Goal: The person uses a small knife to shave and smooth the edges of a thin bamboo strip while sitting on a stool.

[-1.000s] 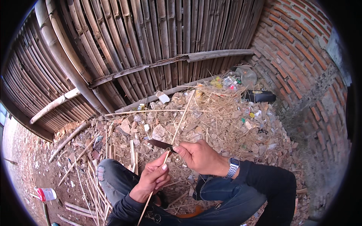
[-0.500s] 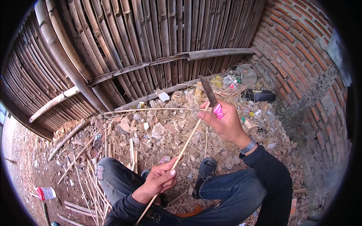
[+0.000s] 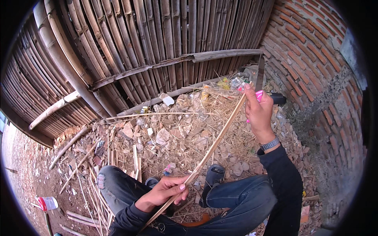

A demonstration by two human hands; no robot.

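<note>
I take the bamboo strip (image 3: 214,143) as my landmark; it runs on a slant from the lower middle of the view up toward the right. My left hand (image 3: 165,192) sits at the strip's lower part, its fingers (image 3: 179,188) wrapped narrowly around it, just above my knees in dark jeans (image 3: 236,200); my right hand (image 3: 258,112) is at the strip's upper end, fingers closed around the pink handle of a knife (image 3: 259,80); the blade stands upright above that fist, and its edge appears to meet the strip's tip, though I cannot tell for certain; a metal wristwatch (image 3: 270,144) sits on that wrist, right of the strip. Behind the strip lies a heap of dry straw and litter (image 3: 173,133) on the ground; beyond the heap rises a bamboo fence (image 3: 149,43); right of the strip's top end curves a brick wall (image 3: 315,74); loose bamboo slivers (image 3: 90,188) lie on the ground well left of the strip's lower end.
</note>
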